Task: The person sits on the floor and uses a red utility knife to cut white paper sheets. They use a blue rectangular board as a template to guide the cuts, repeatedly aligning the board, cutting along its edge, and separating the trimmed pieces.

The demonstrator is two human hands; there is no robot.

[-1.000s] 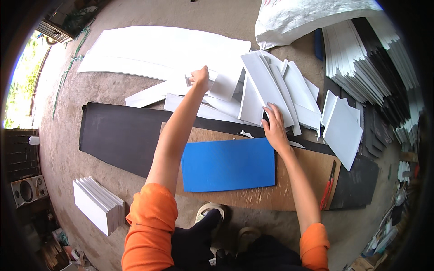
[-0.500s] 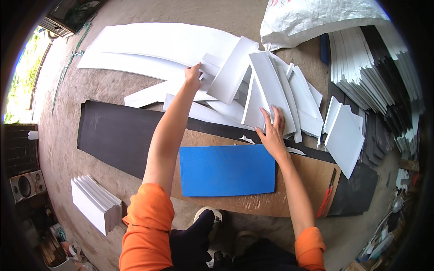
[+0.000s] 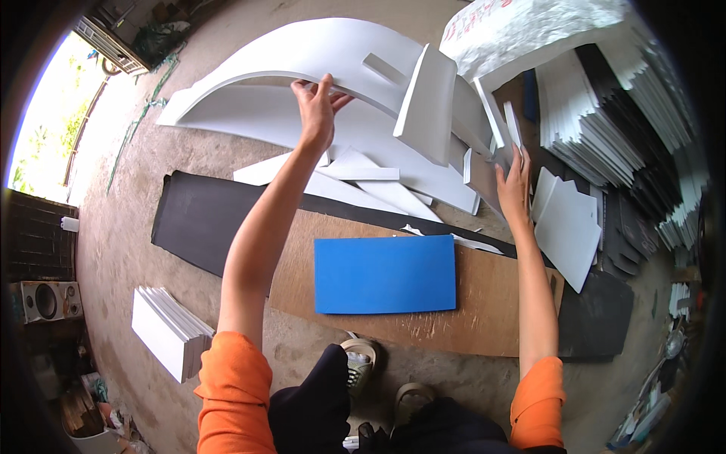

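A large white foam sheet (image 3: 302,47) is raised and bowed into an arch beyond the board. My left hand (image 3: 319,113) grips its near edge, fingers under it and thumb up. My right hand (image 3: 516,189) is at the sheet's right end, its thumb on the near side and fingers reaching up behind; the exact contact is partly hidden. White offcuts lie on the raised sheet, among them a wide strip (image 3: 429,106) standing tilted. Another white sheet (image 3: 249,113) lies beneath the arch. Nearer me, a blue foam rectangle (image 3: 384,274) lies flat on a wooden board (image 3: 484,303).
Loose white strips (image 3: 355,189) lie beyond the board, beside a black sheet (image 3: 204,219). At right are white pieces (image 3: 567,227), tall stacks of white and black sheets (image 3: 582,121) and a white sack (image 3: 529,34). A white stack (image 3: 170,333) stands at left, near a speaker (image 3: 47,301).
The large white sheet has risen into an arch, carrying offcuts with it. Several offcuts slid rightward. My right hand moved right and farther away; my left hand now holds the sheet's edge.
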